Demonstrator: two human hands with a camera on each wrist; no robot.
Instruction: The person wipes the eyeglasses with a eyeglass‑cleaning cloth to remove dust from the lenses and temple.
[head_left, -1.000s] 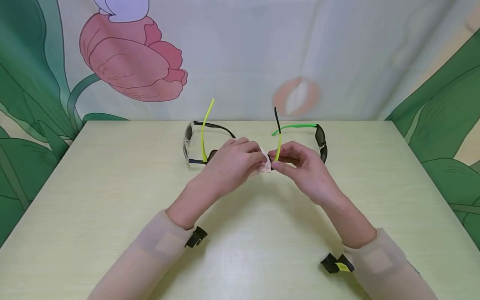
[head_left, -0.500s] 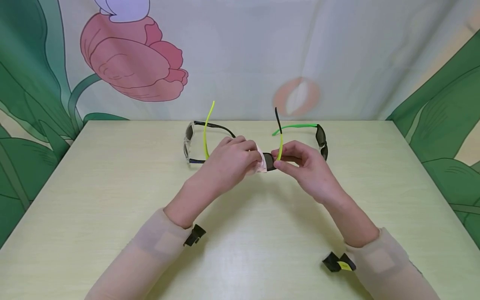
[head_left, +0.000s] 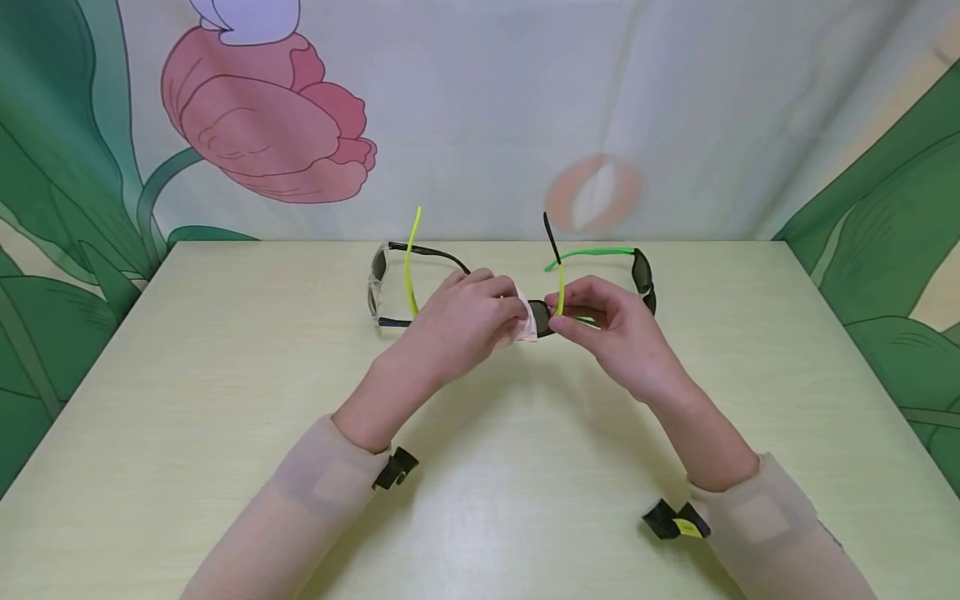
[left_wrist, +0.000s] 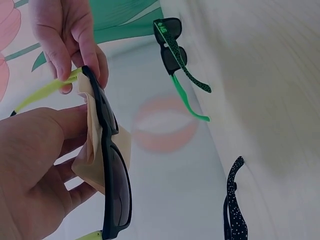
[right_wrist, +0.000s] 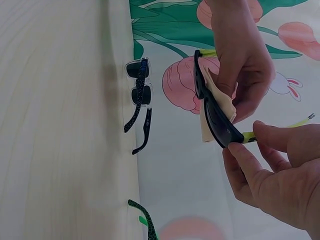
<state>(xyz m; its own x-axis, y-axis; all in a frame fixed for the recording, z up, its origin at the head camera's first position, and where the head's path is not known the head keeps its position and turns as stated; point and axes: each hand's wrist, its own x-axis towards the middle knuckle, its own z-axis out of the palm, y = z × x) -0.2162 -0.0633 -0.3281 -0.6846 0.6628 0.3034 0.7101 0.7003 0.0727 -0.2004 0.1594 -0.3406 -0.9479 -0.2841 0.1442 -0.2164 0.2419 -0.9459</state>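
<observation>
A pair of dark-lensed sunglasses (head_left: 541,318) with a black front and yellow temples is held up over the table, both temples unfolded. At one end of the front, my right hand (head_left: 611,329) pinches the frame by the hinge between thumb and fingers. My left hand (head_left: 468,321) grips a pale cloth (left_wrist: 90,167) against the inner side of the lenses. In the right wrist view, the cloth (right_wrist: 220,95) also shows past the frame's edge. The left hand covers much of the front in the head view.
Clear-framed sunglasses (head_left: 378,265) with dark temples stand behind the left hand. Sunglasses with dark lenses and a green temple (head_left: 600,251) stand beyond the right hand. A printed curtain (head_left: 480,125) hangs along the back edge of the pale table (head_left: 187,417).
The left hand with the cloth has shifted slightly left, uncovering the lens near the right hand. The sunglasses tilt a little differently; the right hand keeps its pinch.
</observation>
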